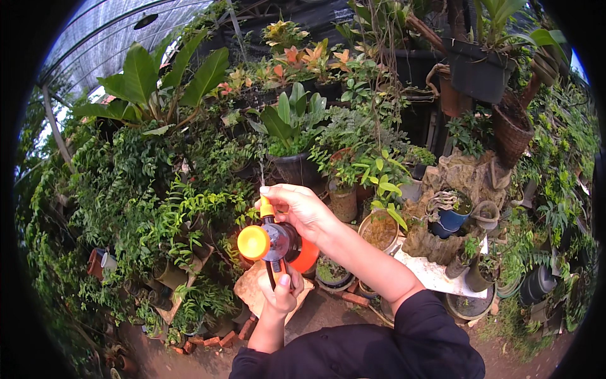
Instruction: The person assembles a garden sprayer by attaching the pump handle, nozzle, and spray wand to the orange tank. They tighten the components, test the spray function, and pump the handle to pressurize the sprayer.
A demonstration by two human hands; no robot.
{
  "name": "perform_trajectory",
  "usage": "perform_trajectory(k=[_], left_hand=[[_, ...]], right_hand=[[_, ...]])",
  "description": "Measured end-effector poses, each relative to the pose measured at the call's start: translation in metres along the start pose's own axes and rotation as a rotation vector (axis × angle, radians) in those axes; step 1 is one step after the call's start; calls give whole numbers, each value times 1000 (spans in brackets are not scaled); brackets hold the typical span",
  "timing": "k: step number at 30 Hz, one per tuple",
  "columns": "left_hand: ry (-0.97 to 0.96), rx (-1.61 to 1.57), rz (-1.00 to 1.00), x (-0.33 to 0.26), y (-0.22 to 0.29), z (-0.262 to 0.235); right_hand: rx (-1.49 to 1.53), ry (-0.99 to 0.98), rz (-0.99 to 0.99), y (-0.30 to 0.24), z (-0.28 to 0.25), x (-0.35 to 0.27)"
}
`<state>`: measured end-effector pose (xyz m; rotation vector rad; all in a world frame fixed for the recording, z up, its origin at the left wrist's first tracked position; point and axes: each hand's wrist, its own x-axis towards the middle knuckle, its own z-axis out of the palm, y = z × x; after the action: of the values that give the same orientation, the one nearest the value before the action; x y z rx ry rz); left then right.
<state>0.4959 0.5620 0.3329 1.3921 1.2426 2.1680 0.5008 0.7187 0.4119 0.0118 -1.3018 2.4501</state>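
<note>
A pump spray bottle (305,255) with an orange-red tank and dark top is held up in front of me. My left hand (282,294) is wrapped round its black handle and trigger, with the thumb on top. My right hand (293,205) pinches the yellow nozzle (267,207) between thumb and fingers. The round yellow pump knob (254,242) points toward me on the left. From the nozzle tip a thin stream of water (262,165) shoots away toward the plants. My right palm and arm hide part of the tank.
Ahead stands a broad-leaved plant in a dark pot (295,169). Dense ferns and shrubs (145,170) crowd the left. At right are a blue pot (450,218), a rough stump (435,243) and a hanging black pot (478,71). Loose bricks (228,338) edge the dirt path.
</note>
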Motion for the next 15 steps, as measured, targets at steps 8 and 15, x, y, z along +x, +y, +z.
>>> perform_trajectory(k=[8,15], left_hand=[[28,-53,-10,4,-14,2],[61,-40,-6,8,-21,16]], right_hand=[[-19,-13,0,-2,-13,4],[-7,-79,30,-5,-32,3]])
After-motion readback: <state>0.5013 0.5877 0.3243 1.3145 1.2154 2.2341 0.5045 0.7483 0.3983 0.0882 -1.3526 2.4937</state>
